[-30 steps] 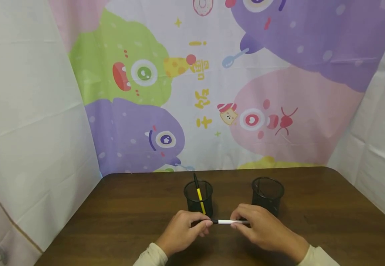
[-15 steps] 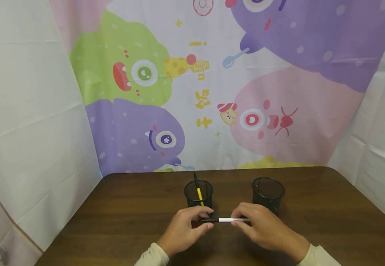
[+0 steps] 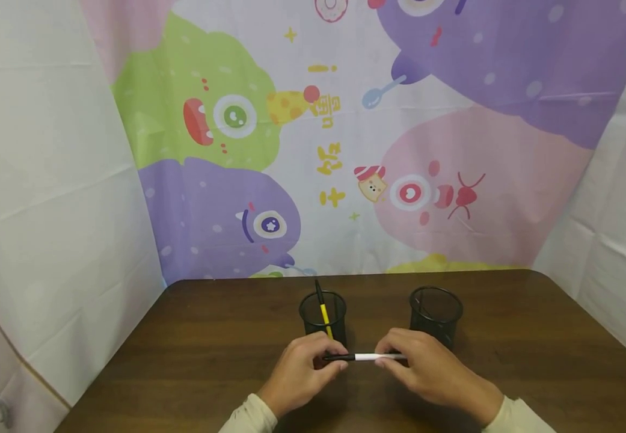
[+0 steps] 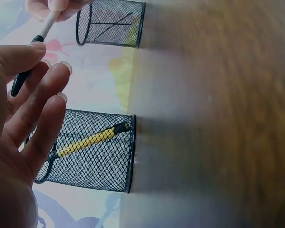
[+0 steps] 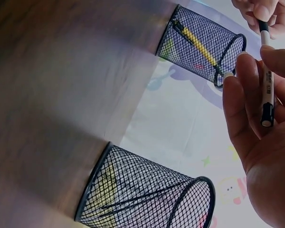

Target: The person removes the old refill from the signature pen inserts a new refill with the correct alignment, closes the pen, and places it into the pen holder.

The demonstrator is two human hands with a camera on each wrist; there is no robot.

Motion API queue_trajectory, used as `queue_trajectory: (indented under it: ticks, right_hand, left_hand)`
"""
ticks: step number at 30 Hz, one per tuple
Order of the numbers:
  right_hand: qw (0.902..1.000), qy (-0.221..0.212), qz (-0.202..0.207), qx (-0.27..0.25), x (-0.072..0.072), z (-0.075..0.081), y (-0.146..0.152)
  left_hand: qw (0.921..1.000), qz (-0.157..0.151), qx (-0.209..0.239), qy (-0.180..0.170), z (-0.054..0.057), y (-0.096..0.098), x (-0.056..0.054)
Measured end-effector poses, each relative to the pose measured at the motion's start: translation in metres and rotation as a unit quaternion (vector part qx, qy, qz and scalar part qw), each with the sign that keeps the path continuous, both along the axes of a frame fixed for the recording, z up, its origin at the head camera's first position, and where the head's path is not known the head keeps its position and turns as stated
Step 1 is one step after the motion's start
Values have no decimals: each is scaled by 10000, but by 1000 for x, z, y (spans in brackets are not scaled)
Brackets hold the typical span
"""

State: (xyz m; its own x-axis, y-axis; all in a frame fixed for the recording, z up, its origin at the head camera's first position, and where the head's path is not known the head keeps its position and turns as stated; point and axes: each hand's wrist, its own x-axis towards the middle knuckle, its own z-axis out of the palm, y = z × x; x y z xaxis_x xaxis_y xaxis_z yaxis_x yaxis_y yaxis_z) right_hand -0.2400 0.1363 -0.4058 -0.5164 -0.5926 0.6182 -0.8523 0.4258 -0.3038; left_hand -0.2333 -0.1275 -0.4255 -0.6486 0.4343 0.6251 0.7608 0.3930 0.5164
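Note:
A pen (image 3: pixel 365 357) with a white barrel and black ends lies level between the two hands in the head view. My left hand (image 3: pixel 300 371) pinches its black end; in the left wrist view the thumb presses it against the fingers. My right hand (image 3: pixel 429 374) pinches the white barrel near the other end, and the right wrist view shows small print on it. Behind the left hand stands a black mesh pen holder (image 5: pixel 199 35) with a yellow pen (image 3: pixel 324 314) with black ends leaning inside. Another mesh pen holder (image 3: pixel 436 319) stands behind the right hand.
Both holders stand on a brown wooden table (image 3: pixel 183 361). Thin dark lines show through the right holder's mesh; I cannot tell what they are. A printed cartoon cloth (image 3: pixel 340 240) hangs behind the table, with white cloth (image 3: pixel 47 180) at the sides.
My left fingers have spread apart around the pen's black end, baring more of it. The right hand keeps its hold, almost unmoved. The holders have stayed in place.

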Motion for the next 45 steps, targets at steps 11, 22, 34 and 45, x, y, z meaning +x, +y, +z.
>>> queue_trajectory:
  ticks: [11, 22, 34, 45]
  right_hand:
    - [10000, 4, -19, 16, 1, 1, -2]
    - [10000, 82, 11, -26, 0, 0, -2]
    - [9999, 86, 72, -31, -1, 0, -1]
    - [9999, 144, 51, -40, -1, 0, -1]
  left_hand:
    - [9995, -131, 54, -277, -1, -2, -1]
    - [9978, -139, -21, -642, -1, -3, -1]
    - [9970, -258, 4, -732, -1, -2, -3]
    - [9953, -284, -76, -922, 0, -2, -2]
